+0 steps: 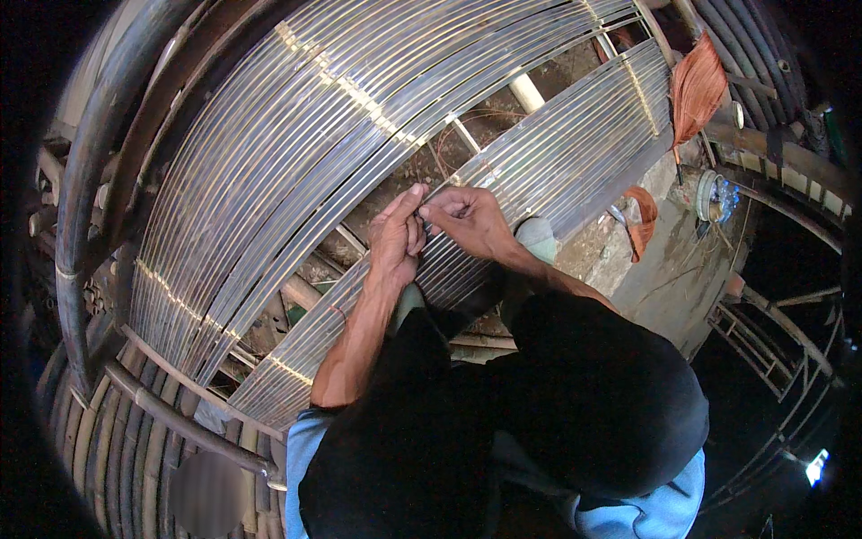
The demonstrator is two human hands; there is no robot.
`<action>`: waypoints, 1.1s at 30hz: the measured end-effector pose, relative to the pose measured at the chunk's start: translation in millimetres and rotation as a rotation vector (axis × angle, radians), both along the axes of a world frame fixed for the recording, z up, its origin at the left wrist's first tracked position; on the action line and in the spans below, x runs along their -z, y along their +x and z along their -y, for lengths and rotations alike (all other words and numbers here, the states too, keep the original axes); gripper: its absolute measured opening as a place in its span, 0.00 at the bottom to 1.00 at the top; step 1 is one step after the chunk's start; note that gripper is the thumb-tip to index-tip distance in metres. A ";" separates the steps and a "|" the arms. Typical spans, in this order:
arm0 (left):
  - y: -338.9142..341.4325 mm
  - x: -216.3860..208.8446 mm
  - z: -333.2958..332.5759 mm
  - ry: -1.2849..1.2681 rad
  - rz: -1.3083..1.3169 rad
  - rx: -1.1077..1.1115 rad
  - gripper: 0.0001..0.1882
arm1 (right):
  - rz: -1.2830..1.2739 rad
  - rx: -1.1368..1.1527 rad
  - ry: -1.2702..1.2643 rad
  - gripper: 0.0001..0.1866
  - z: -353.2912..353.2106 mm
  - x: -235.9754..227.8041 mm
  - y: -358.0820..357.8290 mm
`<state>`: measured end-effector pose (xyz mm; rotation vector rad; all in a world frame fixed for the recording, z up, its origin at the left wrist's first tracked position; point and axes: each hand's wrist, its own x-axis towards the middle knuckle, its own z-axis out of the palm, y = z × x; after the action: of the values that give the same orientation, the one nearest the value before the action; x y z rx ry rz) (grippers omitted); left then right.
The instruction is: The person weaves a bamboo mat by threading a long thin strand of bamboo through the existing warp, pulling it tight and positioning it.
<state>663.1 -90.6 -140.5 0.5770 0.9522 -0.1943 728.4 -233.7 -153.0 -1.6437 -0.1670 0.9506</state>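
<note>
Both my hands meet at the upper edge of a narrow panel of thin parallel slats [575,157], close to its middle. My left hand [398,232] is closed, its thumb and forefinger pinched together at that edge. Beside it, almost touching, my right hand [469,220] is curled with thumb and forefinger pinched. Whatever lies between the fingertips is too small to make out. Beyond a gap spreads a wider slatted panel [260,171], crossed by pale bands of binding. A thin reddish strand [336,311] lies on the narrow panel, left of my left forearm.
An orange-brown fibre bundle [699,88] hangs at the narrow panel's far right end; another bundle [641,225] lies lower. Crosspieces [527,92] span the gap above bare ground. Dark bamboo poles [76,207] frame the left. A bluish container [716,196] stands at the right.
</note>
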 end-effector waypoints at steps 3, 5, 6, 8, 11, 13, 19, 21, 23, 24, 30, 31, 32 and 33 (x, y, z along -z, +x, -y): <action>-0.6 3.7 -1.7 -0.035 0.026 -0.011 0.18 | -0.031 -0.041 0.014 0.06 0.2 2.5 -1.6; 0.2 4.8 -3.9 -0.052 0.026 -0.017 0.19 | 0.018 -0.072 0.043 0.08 0.9 0.6 -1.2; 0.7 5.1 -5.0 -0.065 0.025 -0.032 0.19 | 0.027 -0.067 0.053 0.08 1.3 -0.8 -0.7; 1.4 5.4 -6.6 -0.078 0.023 -0.046 0.19 | -0.035 -0.111 0.043 0.07 2.1 -3.3 0.1; 1.8 5.8 -7.6 -0.085 0.050 -0.045 0.19 | -0.040 -0.126 0.007 0.07 2.7 -5.0 0.7; 1.7 6.1 -7.7 -0.102 0.048 -0.050 0.19 | -0.039 -0.137 0.006 0.07 3.1 -4.9 0.7; 1.9 5.9 -8.8 -0.123 0.045 -0.061 0.18 | -0.049 -0.167 -0.020 0.06 4.5 -5.9 0.1; 1.8 5.5 -9.6 -0.126 0.043 -0.064 0.18 | -0.053 -0.159 -0.006 0.06 5.1 -6.7 -0.2; 1.6 5.0 -10.1 -0.134 0.045 -0.063 0.18 | -0.008 -0.178 -0.038 0.07 5.7 -7.1 -0.5; 1.5 4.9 -10.3 -0.137 0.046 -0.064 0.18 | -0.021 -0.177 -0.045 0.07 5.9 -7.2 -0.6; 0.7 5.4 -9.3 -0.144 0.041 -0.068 0.17 | -0.010 -0.186 -0.024 0.07 6.5 -9.1 -0.6; 0.5 5.6 -9.2 -0.154 0.042 -0.067 0.17 | -0.035 -0.187 -0.042 0.07 6.5 -9.8 -0.5; 0.3 5.6 -9.2 -0.151 0.041 -0.070 0.17 | -0.061 -0.185 -0.060 0.07 6.6 -10.6 -0.5; 0.0 5.6 -9.1 -0.156 0.037 -0.068 0.17 | -0.060 -0.189 -0.059 0.07 7.0 -11.3 -0.4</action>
<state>663.0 -81.5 -146.1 0.4034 0.9105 -0.1944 728.1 -240.7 -141.7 -1.6725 -0.2591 1.1556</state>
